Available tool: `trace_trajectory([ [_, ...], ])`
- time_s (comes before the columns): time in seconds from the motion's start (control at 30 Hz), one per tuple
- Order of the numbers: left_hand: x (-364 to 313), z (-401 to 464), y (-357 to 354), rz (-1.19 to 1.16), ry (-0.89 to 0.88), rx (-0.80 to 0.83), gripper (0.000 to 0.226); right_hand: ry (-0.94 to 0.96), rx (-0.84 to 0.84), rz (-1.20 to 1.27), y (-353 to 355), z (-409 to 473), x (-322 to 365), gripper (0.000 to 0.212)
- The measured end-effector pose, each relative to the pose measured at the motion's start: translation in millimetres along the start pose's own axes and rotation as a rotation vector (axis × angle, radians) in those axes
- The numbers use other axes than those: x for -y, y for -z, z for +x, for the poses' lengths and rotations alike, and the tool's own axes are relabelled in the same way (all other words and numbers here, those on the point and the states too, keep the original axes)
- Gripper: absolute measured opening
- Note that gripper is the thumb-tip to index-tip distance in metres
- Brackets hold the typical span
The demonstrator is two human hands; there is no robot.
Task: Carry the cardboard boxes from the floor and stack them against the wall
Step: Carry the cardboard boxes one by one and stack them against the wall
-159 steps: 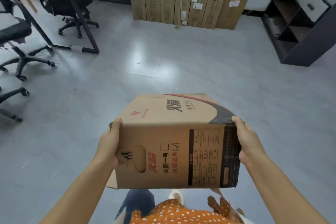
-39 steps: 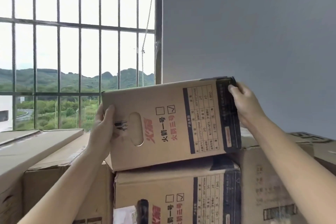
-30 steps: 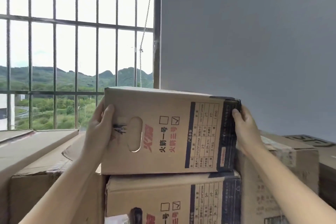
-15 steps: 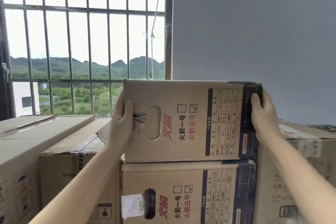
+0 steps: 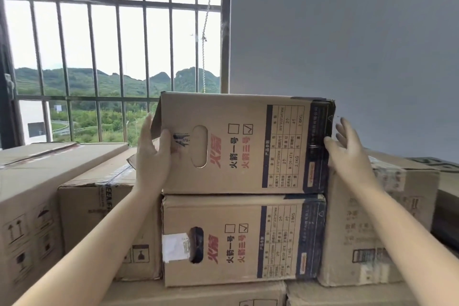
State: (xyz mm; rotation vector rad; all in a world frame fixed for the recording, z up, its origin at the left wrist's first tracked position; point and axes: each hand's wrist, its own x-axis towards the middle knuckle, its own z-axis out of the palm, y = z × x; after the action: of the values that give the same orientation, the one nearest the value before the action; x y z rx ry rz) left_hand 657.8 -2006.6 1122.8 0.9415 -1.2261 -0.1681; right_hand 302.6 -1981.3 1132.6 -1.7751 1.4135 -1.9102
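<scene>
I saw the top box (image 5: 248, 144) resting on the lower box (image 5: 243, 238); my left hand (image 5: 154, 156) gripped its left edge, my right hand (image 5: 347, 151) spread loose beside its right edge.

The premises presented as a storeroom or stock-holding corner of a commercial unit. Sealed cardboard cartons (image 5: 243, 146) stood stacked several high against a plain grey wall (image 5: 347, 45), many bearing printed product tables, handling symbols (image 5: 17, 231) and packing tape (image 5: 109, 176). A barred window (image 5: 111, 45) beside the wall looked out on green hills, indicating an upper or raised floor.
</scene>
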Motion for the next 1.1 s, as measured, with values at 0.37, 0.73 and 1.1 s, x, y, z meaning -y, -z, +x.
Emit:
trace_trajectory([
  [0.37, 7, -168, 55, 0.010, -0.085, 0.274, 0.046, -0.026, 0.319, 0.047, 4, -157, -33, 0.056],
  [0.73, 67, -312, 113, 0.191, 0.424, 0.672, 0.044, -0.702, 0.437, 0.023, 21, -351, -95, 0.058],
  [1.1, 124, -393, 150, 0.165, 0.828, 1.303, 0.029, -1.247, -0.309, -0.087, 13, -587, -33, 0.036],
])
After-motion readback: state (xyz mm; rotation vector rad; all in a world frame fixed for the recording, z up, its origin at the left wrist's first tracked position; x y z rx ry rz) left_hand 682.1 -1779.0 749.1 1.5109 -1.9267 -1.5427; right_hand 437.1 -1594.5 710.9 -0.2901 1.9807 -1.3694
